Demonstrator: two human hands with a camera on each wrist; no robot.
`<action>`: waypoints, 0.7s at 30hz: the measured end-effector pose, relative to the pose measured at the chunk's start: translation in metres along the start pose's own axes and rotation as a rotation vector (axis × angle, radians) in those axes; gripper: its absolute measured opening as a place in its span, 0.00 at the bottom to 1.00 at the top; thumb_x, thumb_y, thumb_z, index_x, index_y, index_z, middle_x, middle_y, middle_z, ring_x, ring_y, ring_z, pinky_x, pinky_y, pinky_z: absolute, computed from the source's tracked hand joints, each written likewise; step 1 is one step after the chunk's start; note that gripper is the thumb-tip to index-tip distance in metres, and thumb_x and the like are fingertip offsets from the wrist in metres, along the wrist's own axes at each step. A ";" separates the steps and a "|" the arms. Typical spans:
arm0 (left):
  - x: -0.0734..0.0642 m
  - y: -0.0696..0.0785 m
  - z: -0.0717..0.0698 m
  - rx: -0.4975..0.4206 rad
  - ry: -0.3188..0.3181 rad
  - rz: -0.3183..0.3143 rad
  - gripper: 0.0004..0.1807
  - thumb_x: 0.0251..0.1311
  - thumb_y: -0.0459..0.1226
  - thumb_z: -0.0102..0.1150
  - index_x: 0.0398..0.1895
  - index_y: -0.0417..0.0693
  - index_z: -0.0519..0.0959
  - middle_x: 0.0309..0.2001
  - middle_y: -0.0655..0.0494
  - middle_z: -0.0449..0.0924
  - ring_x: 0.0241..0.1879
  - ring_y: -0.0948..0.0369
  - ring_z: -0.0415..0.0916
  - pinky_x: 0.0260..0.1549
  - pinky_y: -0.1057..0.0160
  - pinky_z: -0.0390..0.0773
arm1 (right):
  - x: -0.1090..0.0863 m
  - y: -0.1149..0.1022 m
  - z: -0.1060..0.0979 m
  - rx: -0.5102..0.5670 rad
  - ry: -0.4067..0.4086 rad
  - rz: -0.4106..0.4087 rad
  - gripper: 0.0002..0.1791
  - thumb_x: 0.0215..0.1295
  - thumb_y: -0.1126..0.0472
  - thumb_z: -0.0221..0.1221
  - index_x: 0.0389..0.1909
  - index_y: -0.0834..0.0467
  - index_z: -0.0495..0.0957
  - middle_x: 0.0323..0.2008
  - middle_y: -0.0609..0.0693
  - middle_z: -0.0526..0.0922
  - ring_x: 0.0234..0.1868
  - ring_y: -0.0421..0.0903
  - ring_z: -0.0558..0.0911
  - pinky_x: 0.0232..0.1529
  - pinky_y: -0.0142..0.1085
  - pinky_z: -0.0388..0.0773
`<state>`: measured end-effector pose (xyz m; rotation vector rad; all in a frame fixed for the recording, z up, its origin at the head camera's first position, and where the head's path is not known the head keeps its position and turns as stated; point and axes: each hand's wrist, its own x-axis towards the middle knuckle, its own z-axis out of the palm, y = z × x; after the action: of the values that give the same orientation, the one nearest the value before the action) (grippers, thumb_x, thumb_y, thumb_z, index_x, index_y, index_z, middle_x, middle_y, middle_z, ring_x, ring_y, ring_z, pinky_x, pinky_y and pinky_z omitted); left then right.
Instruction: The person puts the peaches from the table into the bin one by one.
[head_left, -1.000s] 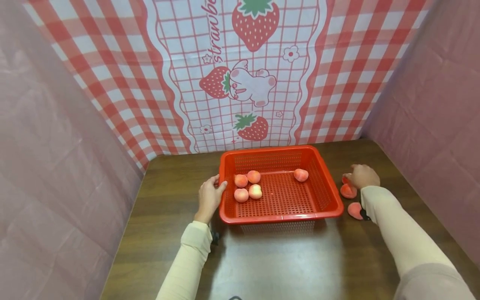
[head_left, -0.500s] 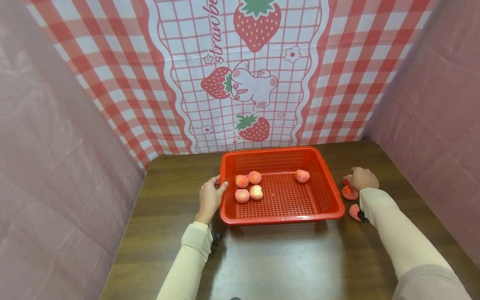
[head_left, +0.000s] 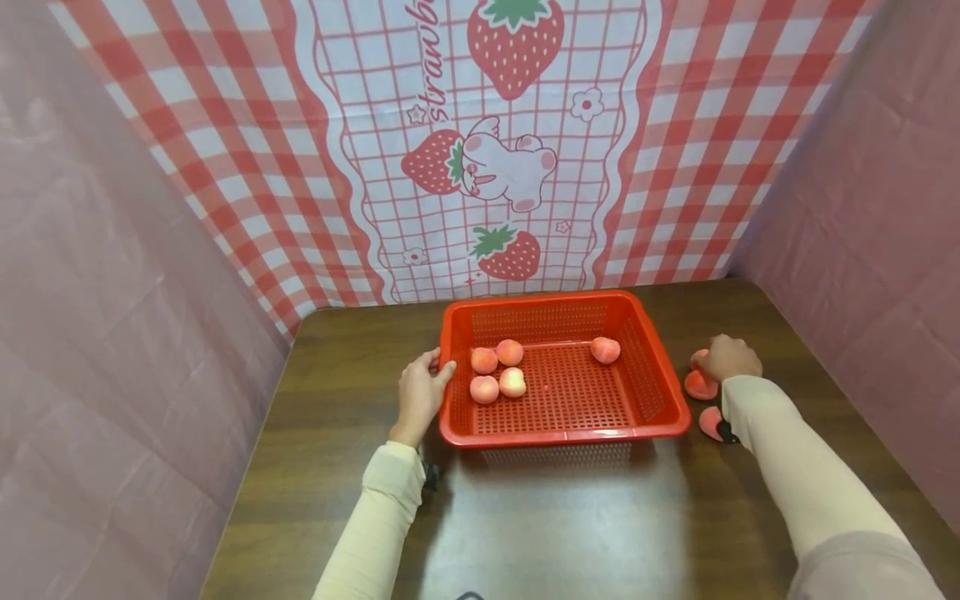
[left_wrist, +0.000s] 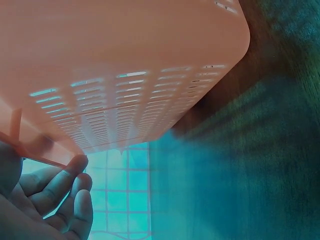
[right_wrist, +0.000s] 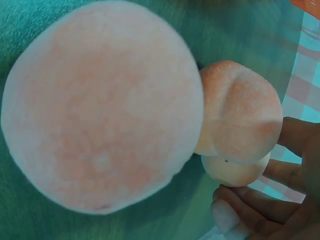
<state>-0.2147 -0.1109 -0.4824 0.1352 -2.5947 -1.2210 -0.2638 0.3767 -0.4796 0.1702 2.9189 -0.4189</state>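
Note:
My left hand grips the left rim of a red perforated plastic basket, thumb over the edge; in the left wrist view the fingers curl under that rim. Several peaches sit inside: a group at the left, among them a pale one, and a single peach at the right. Right of the basket my right hand holds the farthest peach, its fingers curled at its side. A second peach partly hides it in the right wrist view. A third peach lies closest to the wrist.
The basket stands on a brown wooden table. Behind rises a red-and-white checked strawberry cloth, with pink cloth at both sides. A dark wrist camera sits beneath the left sleeve.
The right hand has shifted slightly at the farthest peach, and more of that peach shows beside the fingers. The left hand and the basket stay in place.

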 end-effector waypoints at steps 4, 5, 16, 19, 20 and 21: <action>0.000 0.000 -0.001 0.004 0.007 -0.006 0.22 0.59 0.40 0.66 0.55 0.39 0.80 0.45 0.45 0.87 0.44 0.50 0.84 0.48 0.49 0.77 | 0.001 -0.002 -0.006 -0.001 0.015 0.000 0.35 0.61 0.50 0.55 0.60 0.74 0.69 0.54 0.78 0.73 0.48 0.76 0.76 0.45 0.62 0.76; 0.000 0.000 -0.001 0.004 0.009 -0.009 0.22 0.59 0.40 0.65 0.55 0.39 0.80 0.45 0.45 0.87 0.44 0.50 0.84 0.48 0.49 0.77 | 0.001 -0.002 -0.007 0.001 0.018 0.002 0.35 0.62 0.50 0.55 0.60 0.74 0.69 0.54 0.78 0.73 0.48 0.76 0.76 0.45 0.62 0.76; -0.001 0.002 -0.003 0.011 0.002 -0.009 0.22 0.59 0.41 0.65 0.55 0.39 0.80 0.44 0.45 0.87 0.44 0.49 0.84 0.48 0.48 0.77 | 0.002 -0.005 -0.017 0.014 0.113 -0.032 0.24 0.60 0.51 0.56 0.45 0.69 0.77 0.43 0.76 0.79 0.43 0.77 0.77 0.41 0.62 0.74; -0.001 0.001 -0.001 0.006 -0.004 -0.008 0.22 0.59 0.40 0.65 0.55 0.39 0.80 0.44 0.44 0.87 0.44 0.49 0.84 0.48 0.48 0.77 | 0.003 -0.005 -0.018 0.030 0.124 -0.037 0.26 0.62 0.50 0.56 0.48 0.70 0.77 0.45 0.76 0.79 0.43 0.76 0.77 0.43 0.63 0.74; -0.001 0.001 -0.001 0.007 -0.004 -0.007 0.22 0.59 0.40 0.65 0.55 0.39 0.80 0.44 0.45 0.87 0.44 0.50 0.84 0.48 0.48 0.77 | 0.002 -0.006 -0.020 0.038 0.130 -0.038 0.27 0.63 0.50 0.56 0.49 0.70 0.76 0.45 0.76 0.79 0.44 0.76 0.77 0.44 0.63 0.74; -0.001 0.001 -0.001 0.003 -0.004 -0.011 0.23 0.59 0.40 0.65 0.55 0.39 0.80 0.44 0.44 0.87 0.44 0.49 0.84 0.48 0.48 0.77 | 0.002 -0.007 -0.021 0.046 0.136 -0.040 0.28 0.63 0.49 0.56 0.50 0.71 0.75 0.46 0.76 0.79 0.44 0.76 0.77 0.45 0.63 0.73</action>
<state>-0.2138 -0.1109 -0.4810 0.1478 -2.6030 -1.2229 -0.2701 0.3763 -0.4585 0.1524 3.0524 -0.4993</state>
